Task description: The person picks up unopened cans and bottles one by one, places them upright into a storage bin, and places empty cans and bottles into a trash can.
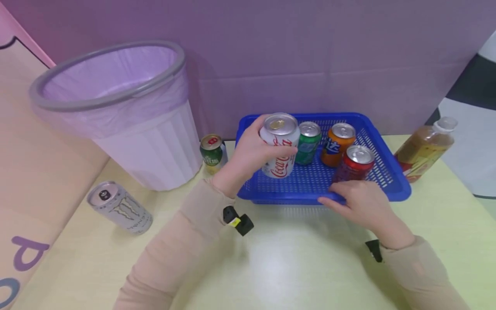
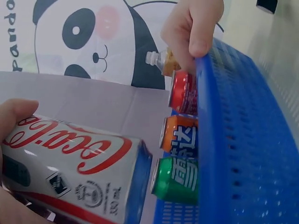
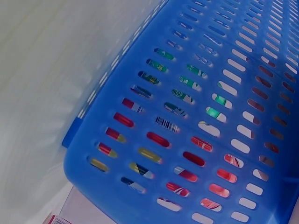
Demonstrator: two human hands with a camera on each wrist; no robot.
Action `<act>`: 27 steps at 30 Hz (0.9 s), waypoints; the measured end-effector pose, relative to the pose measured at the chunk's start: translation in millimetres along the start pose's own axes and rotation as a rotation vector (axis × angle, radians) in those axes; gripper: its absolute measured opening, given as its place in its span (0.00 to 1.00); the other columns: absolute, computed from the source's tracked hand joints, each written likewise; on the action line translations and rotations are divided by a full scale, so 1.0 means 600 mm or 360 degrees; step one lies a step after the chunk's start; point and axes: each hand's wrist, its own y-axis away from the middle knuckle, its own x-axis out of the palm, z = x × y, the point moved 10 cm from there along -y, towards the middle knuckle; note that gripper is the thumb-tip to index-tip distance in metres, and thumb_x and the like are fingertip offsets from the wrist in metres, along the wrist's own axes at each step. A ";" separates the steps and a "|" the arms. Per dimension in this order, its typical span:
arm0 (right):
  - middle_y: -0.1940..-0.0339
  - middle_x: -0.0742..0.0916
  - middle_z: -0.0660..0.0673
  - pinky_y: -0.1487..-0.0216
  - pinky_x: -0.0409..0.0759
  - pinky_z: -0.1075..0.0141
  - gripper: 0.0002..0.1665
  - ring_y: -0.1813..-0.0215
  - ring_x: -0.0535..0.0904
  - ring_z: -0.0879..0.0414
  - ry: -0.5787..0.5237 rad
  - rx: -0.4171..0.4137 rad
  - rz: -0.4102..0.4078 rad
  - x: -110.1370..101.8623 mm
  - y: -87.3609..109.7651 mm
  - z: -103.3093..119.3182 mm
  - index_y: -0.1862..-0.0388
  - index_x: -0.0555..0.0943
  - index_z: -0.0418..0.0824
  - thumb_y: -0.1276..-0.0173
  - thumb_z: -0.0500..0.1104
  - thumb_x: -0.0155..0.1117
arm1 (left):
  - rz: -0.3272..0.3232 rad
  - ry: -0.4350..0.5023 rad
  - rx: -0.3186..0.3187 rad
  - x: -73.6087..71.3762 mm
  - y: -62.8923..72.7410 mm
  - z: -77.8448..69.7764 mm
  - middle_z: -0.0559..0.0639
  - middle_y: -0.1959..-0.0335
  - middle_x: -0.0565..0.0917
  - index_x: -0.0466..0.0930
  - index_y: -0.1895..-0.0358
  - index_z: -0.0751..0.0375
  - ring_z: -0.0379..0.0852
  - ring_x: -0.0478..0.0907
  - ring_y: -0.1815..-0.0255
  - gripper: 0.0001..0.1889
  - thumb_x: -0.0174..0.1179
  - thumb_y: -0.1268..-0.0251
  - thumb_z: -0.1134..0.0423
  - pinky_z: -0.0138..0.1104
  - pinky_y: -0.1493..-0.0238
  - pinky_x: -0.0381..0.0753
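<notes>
My left hand [image 1: 248,155] grips a white Coca-Cola can [image 1: 280,165] over the left part of a blue perforated basket [image 1: 284,196]. In the left wrist view the can's base [image 2: 140,182] points towards the basket, above its rim. With thumb outside and fingers over the edge, my right hand [image 1: 362,200] pinches the basket's front rim. Inside stand a green can [image 1: 308,148], an orange can [image 1: 336,148] and a red can [image 1: 354,165], the red one partly behind my right hand. The right wrist view shows mainly the basket's slotted side [image 3: 154,116].
A white bin [image 1: 155,146] with a liner stands at the back left. Beside it is a green-and-gold can [image 1: 212,153]. A pale Monster can [image 1: 122,209] stands at the left on the table [image 1: 271,258]. Right of the basket is a bottle [image 1: 426,148] of brownish drink.
</notes>
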 end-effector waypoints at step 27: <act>0.84 0.79 0.53 0.82 0.67 0.67 0.32 0.83 0.72 0.62 0.0000 -0.0037 -0.0056 -0.002 0.000 0.000 0.79 0.78 0.45 0.33 0.69 0.48 | 0.0354 -0.0525 -0.0048 0.033 -0.111 0.013 0.50 0.52 0.80 0.69 0.42 0.57 0.46 0.77 0.52 0.35 0.75 0.57 0.62 0.42 0.49 0.76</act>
